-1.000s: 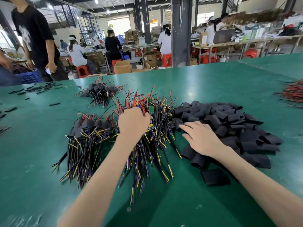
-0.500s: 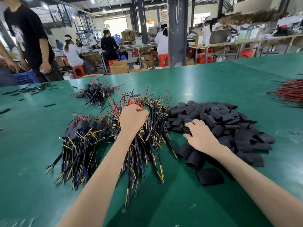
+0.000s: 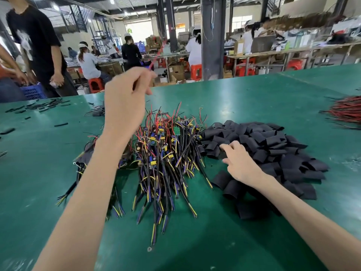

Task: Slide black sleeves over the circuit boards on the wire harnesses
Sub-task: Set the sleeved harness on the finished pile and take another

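While the left hand [image 3: 125, 102] pinches a red wire [image 3: 154, 59] high above the harness pile [image 3: 164, 153], the right hand [image 3: 242, 165] lies on the black sleeves [image 3: 273, 143]; whether it grips one, I cannot tell.
One sleeve heap, one red bundle [image 3: 347, 110] and two harness piles sit on the green counter [image 3: 254, 98]. The left forearm hides part of the second pile [image 3: 86, 153], and workers sit at benches behind.

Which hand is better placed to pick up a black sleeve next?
The right hand: it rests on the pile of black sleeves. The left hand is up above the wire harnesses, pinching a red wire, so it is occupied.
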